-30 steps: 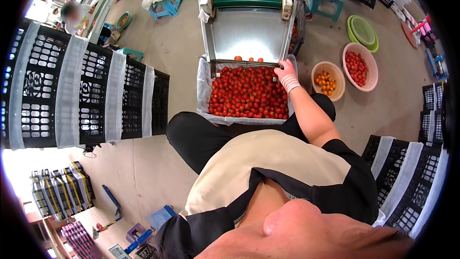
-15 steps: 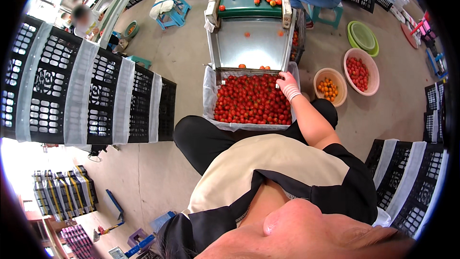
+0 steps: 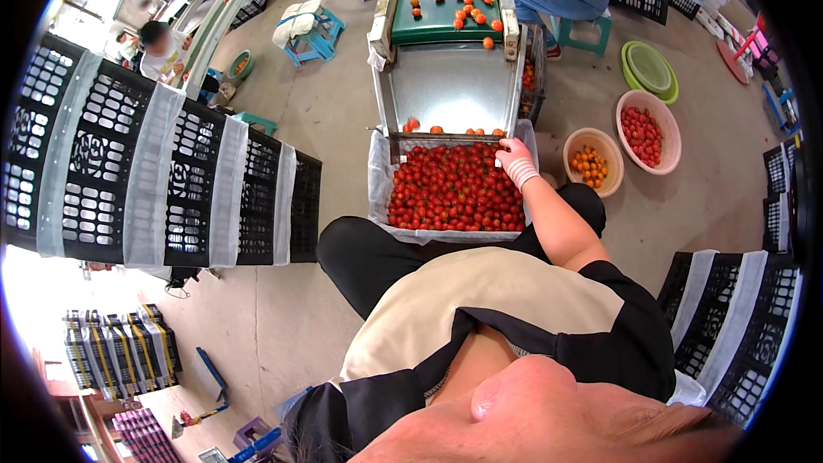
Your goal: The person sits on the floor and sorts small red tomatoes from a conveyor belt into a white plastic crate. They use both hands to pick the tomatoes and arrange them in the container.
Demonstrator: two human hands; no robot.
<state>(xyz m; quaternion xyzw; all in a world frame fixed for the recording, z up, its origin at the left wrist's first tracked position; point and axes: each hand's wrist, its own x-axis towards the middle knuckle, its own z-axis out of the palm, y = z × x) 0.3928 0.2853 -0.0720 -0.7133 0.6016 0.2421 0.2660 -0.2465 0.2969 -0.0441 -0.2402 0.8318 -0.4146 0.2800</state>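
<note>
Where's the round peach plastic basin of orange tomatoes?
Head view, right of centre: the peach basin sits on the floor between your right hand and the round pink plastic basin.

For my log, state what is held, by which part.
The right hand appears to grip the right end of the crossbar at the lower edge of the metal chute. The left hand is not visible.

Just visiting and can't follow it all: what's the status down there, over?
Right hand at lower right corner of metal chute; left hand out of view. Red tomatoes in lined crate below. A few loose tomatoes at chute's lower edge.
</note>
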